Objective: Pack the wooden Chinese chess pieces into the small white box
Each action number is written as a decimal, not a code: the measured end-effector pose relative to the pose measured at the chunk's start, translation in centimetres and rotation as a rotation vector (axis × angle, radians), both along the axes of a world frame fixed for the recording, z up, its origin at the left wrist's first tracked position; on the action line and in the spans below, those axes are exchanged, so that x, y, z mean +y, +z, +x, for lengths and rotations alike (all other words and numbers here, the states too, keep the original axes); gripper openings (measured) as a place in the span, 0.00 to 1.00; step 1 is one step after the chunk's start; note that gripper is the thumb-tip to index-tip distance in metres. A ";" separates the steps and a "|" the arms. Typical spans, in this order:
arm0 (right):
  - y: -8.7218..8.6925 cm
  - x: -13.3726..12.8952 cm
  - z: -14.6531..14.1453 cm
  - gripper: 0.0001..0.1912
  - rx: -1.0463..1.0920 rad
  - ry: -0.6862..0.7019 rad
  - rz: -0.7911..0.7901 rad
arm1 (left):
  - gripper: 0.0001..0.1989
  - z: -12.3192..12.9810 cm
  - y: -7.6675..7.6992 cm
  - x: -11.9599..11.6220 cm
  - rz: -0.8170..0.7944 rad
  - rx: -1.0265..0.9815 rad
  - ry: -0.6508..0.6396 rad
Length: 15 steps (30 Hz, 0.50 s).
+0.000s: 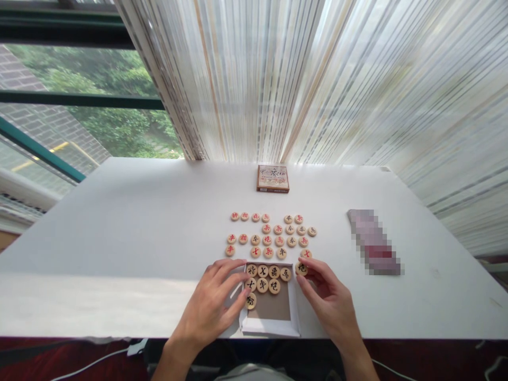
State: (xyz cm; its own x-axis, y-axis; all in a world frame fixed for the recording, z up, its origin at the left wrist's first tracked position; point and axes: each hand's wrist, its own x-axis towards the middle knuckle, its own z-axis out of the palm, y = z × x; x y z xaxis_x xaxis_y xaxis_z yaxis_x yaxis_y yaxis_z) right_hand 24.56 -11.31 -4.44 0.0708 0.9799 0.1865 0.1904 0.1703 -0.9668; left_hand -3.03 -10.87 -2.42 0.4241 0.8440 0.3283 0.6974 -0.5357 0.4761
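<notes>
Pale wood xiangqi pieces point(267, 239): flat round discs with red or black characters. From here I'd judge them light, stiff and smooth, not fragile, and more likely to slide than to bend. The rim looks the best place to take hold, between thumb and fingertip.

Where they lie: rows of them sit loose on the white bench point(138, 222), red and black mixed, just beyond a shallow white-walled tray point(270, 329) with a brown floor. Eight black-lettered pieces point(262, 285) lie inside it, packed toward its far left corner.

Right hand point(329, 299): closed to a pinch, thumb on the near side and fingers on the far side, apparently gripping one black-lettered disc point(301, 268) at the tray's right wall. The wrist is low and the forearm rises from the near edge of the bench.

Left hand point(206, 309): relaxed and open, fingers spread across the tray's left wall, their tips beside the pieces inside. It doesn't seem to hold anything.

Further off: a printed box point(272, 179) sits at the far edge of the bench, and to the right lies a pixelated oblong point(373, 242), too blurred to name.
</notes>
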 end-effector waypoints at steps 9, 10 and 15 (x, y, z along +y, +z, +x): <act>0.4 0.0 0.0 0.14 0.025 -0.032 0.019 | 0.09 0.0 0.0 -0.2 0.005 -0.009 0.009; 0.4 -0.1 0.0 0.14 0.034 -0.022 0.015 | 0.09 -0.1 -0.1 -0.2 0.010 -0.010 0.007; 0.3 -0.3 0.2 0.14 0.051 0.019 -0.015 | 0.10 -0.2 -0.3 -0.2 0.017 -0.006 0.014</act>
State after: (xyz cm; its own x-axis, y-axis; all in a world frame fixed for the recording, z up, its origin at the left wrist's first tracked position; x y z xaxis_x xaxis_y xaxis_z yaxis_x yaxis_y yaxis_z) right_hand 24.72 -11.57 -4.15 0.0616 0.9837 0.1688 0.1377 0.1591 -0.9776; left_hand -3.28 -11.03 -2.67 0.4104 0.8442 0.3449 0.7019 -0.5339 0.4715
